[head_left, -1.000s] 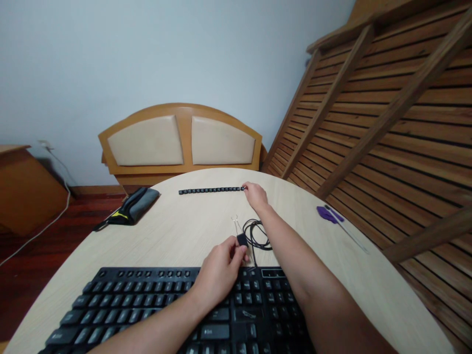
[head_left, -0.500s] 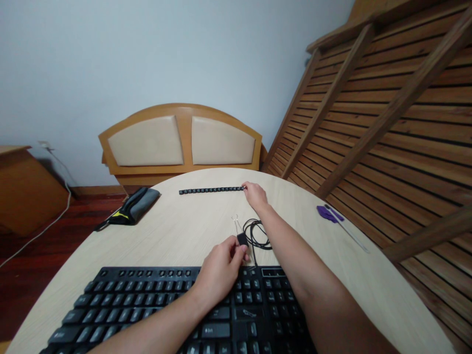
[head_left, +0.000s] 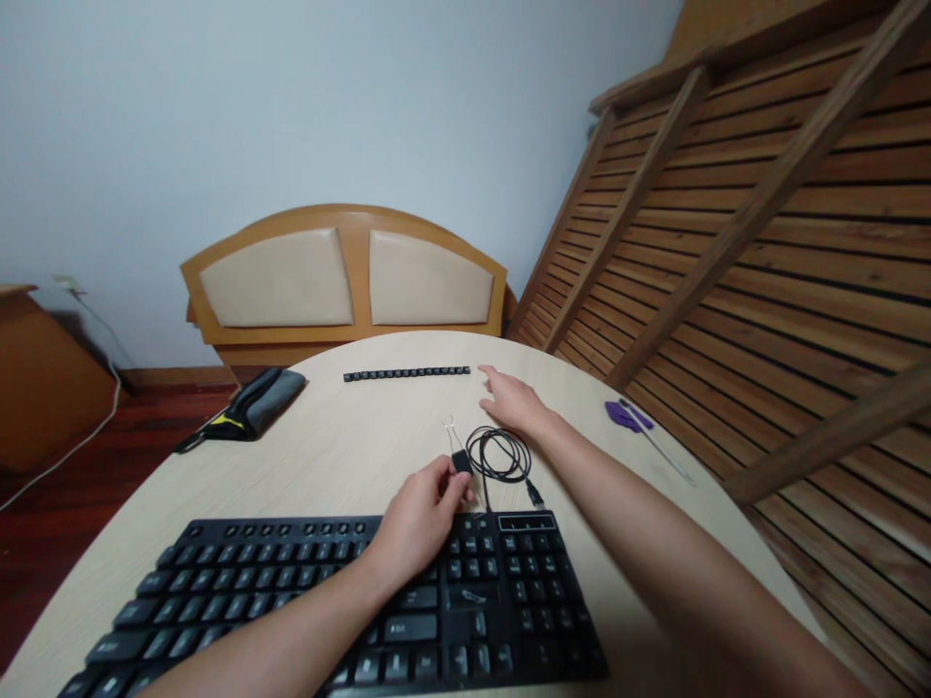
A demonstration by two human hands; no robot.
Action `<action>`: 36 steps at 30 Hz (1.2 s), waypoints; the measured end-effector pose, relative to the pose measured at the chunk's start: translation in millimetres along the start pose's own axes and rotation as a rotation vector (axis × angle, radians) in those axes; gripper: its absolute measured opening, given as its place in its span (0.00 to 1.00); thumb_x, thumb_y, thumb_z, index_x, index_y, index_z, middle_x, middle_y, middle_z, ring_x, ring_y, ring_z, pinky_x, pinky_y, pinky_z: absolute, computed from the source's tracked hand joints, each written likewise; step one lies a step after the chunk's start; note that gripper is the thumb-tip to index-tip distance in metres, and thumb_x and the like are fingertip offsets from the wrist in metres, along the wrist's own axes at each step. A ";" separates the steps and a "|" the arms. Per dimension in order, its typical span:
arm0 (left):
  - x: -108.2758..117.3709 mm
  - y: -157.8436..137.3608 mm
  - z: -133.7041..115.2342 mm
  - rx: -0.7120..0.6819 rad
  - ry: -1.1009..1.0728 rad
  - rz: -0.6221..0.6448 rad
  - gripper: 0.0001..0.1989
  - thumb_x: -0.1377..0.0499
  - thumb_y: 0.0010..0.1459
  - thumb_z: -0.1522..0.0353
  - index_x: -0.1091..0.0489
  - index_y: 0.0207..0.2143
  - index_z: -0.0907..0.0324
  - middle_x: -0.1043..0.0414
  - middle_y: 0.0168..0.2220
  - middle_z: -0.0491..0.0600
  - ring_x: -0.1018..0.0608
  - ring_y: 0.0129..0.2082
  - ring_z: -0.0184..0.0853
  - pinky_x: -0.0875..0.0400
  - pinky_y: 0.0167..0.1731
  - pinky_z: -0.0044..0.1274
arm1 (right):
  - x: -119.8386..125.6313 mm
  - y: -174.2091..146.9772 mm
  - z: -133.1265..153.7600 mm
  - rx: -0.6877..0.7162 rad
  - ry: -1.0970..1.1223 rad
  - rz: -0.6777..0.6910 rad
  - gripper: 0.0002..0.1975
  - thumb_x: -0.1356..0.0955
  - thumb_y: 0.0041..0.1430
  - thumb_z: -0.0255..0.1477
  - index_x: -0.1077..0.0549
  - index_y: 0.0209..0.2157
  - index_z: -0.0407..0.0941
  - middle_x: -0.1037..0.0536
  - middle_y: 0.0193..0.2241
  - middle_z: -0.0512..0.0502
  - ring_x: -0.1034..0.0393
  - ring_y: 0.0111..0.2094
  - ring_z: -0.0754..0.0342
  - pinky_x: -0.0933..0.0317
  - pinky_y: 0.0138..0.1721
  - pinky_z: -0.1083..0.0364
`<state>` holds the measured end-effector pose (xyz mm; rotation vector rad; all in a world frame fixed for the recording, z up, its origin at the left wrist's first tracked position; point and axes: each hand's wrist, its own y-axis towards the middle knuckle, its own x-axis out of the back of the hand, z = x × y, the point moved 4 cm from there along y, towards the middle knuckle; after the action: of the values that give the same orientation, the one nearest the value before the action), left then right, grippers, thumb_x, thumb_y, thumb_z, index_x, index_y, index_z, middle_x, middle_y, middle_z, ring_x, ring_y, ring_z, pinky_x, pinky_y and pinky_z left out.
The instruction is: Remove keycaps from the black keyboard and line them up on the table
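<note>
My left hand (head_left: 418, 509) is closed around the black grip of a wire keycap puller (head_left: 461, 460), its two thin prongs pointing away from me. Its wrist and forearm pass above a black keyboard (head_left: 240, 555) with keys missing from its top row. Farther off, a straight row of black keycaps (head_left: 407, 373) lies on the table (head_left: 349, 456). Just right of the row's end, my right hand (head_left: 513, 399) is open, fingers apart and nothing between them. The keyboard's coiled cable (head_left: 501, 479) rests between my hands, with its USB plug (head_left: 535, 495) beside it.
At the table's left edge lies a folded grey and black cloth item (head_left: 266, 402) with a yellow patch. A purple item (head_left: 623, 416) and a thin whitish stick (head_left: 665, 451) lie near the right edge. Wooden slats (head_left: 698, 320) lean beyond that edge.
My right hand has let go of the last keycap in the row and drawn slightly right, its fingers opening. The left hand still grips the puller. The view has shifted a little.
</note>
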<state>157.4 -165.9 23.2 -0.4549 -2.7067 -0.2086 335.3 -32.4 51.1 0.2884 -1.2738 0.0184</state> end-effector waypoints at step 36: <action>30.7 -11.7 -60.2 -0.094 -0.086 -0.015 0.13 0.48 0.62 0.59 0.33 0.31 0.59 0.25 0.30 0.49 0.25 0.32 0.36 0.33 0.34 0.26 | 28.0 -156.9 18.3 -0.046 0.427 0.253 0.03 0.32 0.49 0.27 0.25 0.26 0.45 0.22 0.26 0.50 0.29 0.28 0.55 0.42 0.28 0.59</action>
<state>147.6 -180.6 89.5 -0.4812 -2.7936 -0.3292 353.5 -191.7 50.4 0.0750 -0.8776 0.2537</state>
